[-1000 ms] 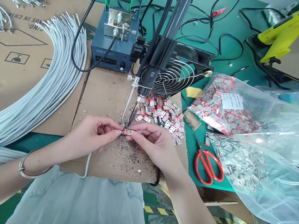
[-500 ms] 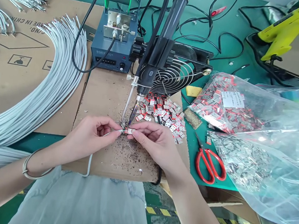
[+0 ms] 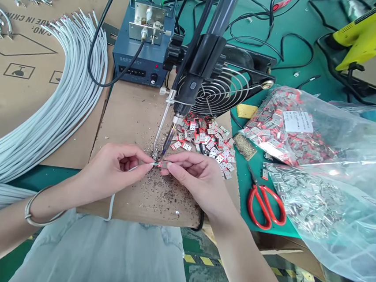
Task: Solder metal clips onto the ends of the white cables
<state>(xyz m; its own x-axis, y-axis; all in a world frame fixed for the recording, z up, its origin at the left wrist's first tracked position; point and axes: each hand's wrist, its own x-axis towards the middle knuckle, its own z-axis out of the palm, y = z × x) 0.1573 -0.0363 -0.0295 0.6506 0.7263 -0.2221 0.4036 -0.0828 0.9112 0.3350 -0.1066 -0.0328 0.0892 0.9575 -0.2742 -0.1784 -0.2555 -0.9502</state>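
Note:
My left hand [image 3: 114, 169] pinches the stripped end of a white cable [image 3: 112, 204] that runs down past my wrist. My right hand [image 3: 197, 179] pinches a small red and silver connector piece [image 3: 165, 164]. Both meet just under the tip of a fixed soldering iron [image 3: 170, 137], beside its thin metal solder feed tube [image 3: 160, 129]. They hover over a strip of cardboard [image 3: 134, 113] speckled with solder bits. A loose pile of the same red and silver pieces [image 3: 208, 140] lies just behind my right hand.
A bundle of white cables [image 3: 54, 110] curves over cardboard at left. A blue solder feeder box [image 3: 139, 61] and a black fan [image 3: 226, 87] stand behind. Red scissors [image 3: 266, 204], two clear bags of parts [image 3: 308, 139] and a yellow glue gun [image 3: 367, 34] lie at right.
The view has shifted slightly; both hands stay pinched together under the iron tip, with the cable end now a little apart from the connector piece.

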